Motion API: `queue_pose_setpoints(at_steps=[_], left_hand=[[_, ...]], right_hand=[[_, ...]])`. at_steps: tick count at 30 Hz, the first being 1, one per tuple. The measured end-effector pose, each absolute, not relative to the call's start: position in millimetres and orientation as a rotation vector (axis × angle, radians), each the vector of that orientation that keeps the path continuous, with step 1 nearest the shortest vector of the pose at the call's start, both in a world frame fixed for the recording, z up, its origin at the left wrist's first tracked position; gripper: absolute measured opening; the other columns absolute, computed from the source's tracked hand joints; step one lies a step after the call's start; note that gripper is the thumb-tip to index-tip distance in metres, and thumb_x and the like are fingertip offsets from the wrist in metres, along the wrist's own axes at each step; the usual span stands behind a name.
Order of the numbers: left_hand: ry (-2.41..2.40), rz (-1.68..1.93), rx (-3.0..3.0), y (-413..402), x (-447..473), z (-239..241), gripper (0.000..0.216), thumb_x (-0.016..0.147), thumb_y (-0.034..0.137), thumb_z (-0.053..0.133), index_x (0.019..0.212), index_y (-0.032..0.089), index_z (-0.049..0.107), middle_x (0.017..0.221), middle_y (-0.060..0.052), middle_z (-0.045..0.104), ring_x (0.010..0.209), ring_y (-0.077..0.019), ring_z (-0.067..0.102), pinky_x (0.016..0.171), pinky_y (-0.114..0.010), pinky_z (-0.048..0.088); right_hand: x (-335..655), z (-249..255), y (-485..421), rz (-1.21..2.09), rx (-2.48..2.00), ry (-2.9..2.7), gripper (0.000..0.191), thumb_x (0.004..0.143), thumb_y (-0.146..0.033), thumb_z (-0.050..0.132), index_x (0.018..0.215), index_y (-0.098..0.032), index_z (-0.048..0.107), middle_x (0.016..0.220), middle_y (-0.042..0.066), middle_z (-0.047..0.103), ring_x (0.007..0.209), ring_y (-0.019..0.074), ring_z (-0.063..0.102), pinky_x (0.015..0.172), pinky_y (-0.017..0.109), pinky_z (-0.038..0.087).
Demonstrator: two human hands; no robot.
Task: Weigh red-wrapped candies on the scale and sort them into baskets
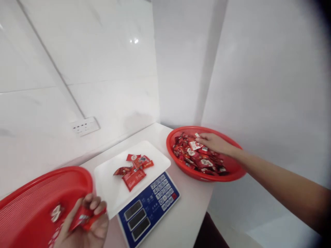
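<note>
1. Left of scale (148,203): left hand (97,225), curled round held packets (80,217), by left basket (51,186).
2. On scale: loose packets (134,178), right of left hand (nearer).
3. Right of scale: right hand (214,142) half-open, packet heap (200,162) under fingertips, right basket (234,168); can't tell grip.

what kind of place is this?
Probably a small weighing or packing station: a digital scale on a white table, small wrapped packets on the scale, and a red basket of more packets beside it.
</note>
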State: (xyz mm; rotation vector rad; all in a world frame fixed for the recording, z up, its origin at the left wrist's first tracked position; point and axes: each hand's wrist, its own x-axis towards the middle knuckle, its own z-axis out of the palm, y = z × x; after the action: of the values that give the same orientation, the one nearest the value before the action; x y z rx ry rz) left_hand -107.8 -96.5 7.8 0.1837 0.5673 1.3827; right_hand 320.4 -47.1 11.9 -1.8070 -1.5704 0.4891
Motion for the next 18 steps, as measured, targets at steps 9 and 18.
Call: queue_pose_setpoints(at_steps=[9, 18], left_hand=[[0.556, 1.415, 0.204, -107.8, -95.7, 17.8, 0.024, 0.086, 0.013, 0.035, 0.078, 0.013, 0.058, 0.066, -0.003, 0.051, 0.057, -0.0091, 0.053, 0.045, -0.015, 0.047], [0.471, 1.430, 0.198, -109.6, -103.8, 21.6, 0.027, 0.089, 0.018, 0.032, 0.079, 0.013, 0.056, 0.067, -0.002, 0.051, 0.058, -0.0076, 0.052, 0.045, -0.013, 0.044]], right_hand=[[194.1, 6.2, -35.3, 1.129, -1.513, -1.786, 0.032, 0.076, -0.052, 0.053, 0.076, -0.020, 0.057, 0.059, -0.004, 0.047, 0.043, 0.0083, 0.040, 0.035, 0.020, 0.029], [167.2, 0.7, -43.3, 1.343, -1.347, -1.457, 0.044, 0.073, -0.047, 0.061, 0.111, -0.023, 0.057, 0.056, -0.006, 0.048, 0.037, 0.0045, 0.034, 0.032, 0.018, 0.025]])
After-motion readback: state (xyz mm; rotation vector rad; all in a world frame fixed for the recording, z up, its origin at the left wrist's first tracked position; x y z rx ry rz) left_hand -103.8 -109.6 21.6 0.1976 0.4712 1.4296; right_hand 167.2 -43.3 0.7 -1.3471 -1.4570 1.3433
